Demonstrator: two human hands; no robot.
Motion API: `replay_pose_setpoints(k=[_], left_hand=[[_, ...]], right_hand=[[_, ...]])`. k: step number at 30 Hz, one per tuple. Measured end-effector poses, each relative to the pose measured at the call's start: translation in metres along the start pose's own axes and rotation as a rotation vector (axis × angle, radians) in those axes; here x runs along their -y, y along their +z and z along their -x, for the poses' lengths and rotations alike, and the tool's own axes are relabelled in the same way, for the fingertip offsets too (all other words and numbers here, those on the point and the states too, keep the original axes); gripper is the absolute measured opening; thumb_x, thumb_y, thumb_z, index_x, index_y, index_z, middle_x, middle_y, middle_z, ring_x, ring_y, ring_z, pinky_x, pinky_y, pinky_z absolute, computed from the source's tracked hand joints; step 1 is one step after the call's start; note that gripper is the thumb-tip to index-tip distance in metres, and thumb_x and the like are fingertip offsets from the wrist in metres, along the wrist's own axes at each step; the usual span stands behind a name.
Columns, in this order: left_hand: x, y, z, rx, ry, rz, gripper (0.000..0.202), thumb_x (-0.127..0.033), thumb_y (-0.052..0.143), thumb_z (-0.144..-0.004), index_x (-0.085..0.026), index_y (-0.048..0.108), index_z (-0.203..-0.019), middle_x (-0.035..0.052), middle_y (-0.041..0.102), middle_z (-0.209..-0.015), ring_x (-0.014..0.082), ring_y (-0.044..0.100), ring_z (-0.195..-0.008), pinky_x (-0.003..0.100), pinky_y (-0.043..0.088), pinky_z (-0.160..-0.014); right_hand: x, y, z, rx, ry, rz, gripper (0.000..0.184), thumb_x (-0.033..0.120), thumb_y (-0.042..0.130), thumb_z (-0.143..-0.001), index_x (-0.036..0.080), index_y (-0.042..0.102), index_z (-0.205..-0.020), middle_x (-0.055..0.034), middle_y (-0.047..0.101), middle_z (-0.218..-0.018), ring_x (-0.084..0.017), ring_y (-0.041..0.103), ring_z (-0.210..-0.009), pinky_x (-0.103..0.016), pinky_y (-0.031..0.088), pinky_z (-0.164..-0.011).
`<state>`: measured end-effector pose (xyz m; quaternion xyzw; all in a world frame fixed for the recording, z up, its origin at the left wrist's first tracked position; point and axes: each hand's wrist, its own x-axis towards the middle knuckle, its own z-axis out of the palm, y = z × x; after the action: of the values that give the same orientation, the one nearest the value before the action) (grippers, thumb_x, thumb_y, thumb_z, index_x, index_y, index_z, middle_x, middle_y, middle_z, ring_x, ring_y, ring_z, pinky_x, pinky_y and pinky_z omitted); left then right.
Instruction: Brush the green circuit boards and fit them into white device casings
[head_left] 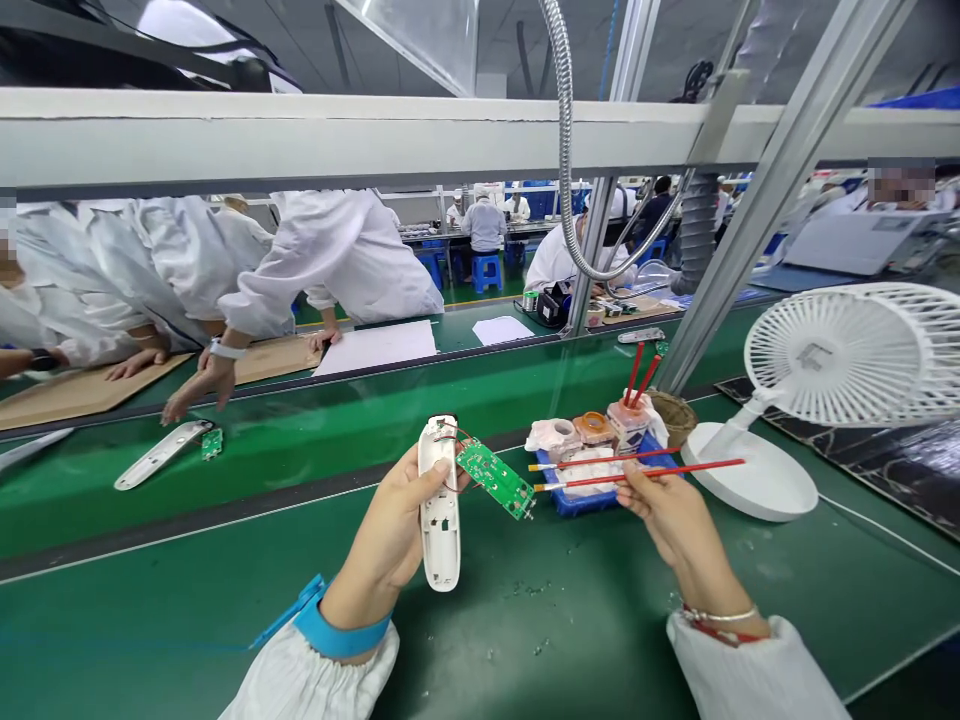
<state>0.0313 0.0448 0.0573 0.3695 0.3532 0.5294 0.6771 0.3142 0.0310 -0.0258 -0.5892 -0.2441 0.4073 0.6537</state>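
My left hand [397,510] is closed around a long white plastic shell [440,540], held upright with its hollow inside facing me. Thin red wires join the shell to a green circuit board [496,478], which sticks out to the right of it. In my right hand [667,505] is a thin red-handled brush [697,467], its tip pointing left, close to the board's lower right end. A second red-handled brush [577,460] runs just behind the first; whether my fingers hold it too, I cannot tell.
Behind my right hand, a blue tray [581,505] carries small pots and upright red brushes. To its right stands a white fan [787,470]. Across the green conveyor [337,440], a co-worker's hand [206,385] hovers over another white shell [161,455]. Clear droplets [536,590] spot the bench.
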Motion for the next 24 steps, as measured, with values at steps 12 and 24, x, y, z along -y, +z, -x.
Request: replay_pose_setpoints(k=[12,24], left_hand=[[0.007,0.003,0.013,0.072,-0.058,-0.012,0.021,-0.023,0.068,-0.072,-0.015,0.065,-0.091,0.0013,0.060,-0.077,0.0102,0.055,-0.067,0.021,0.044,-0.065],[0.018,0.006,0.023,0.169,-0.030,-0.141,0.061,-0.026,0.061,-0.079,-0.022,0.037,-0.134,0.0050,0.065,-0.098,0.0142,0.058,-0.077,0.026,0.045,-0.071]], right_hand=[[-0.016,-0.013,-0.006,-0.006,-0.012,0.387,0.049,0.050,0.070,-0.063,0.019,0.043,-0.039,0.0030,0.043,-0.029,-0.007,0.035,-0.026,-0.020,0.025,-0.029],[0.007,0.061,0.067,1.178,0.310,-0.163,0.040,0.048,0.053,-0.084,0.014,0.061,-0.104,-0.0123,0.066,-0.098,-0.015,0.066,-0.068,-0.026,0.052,-0.057]])
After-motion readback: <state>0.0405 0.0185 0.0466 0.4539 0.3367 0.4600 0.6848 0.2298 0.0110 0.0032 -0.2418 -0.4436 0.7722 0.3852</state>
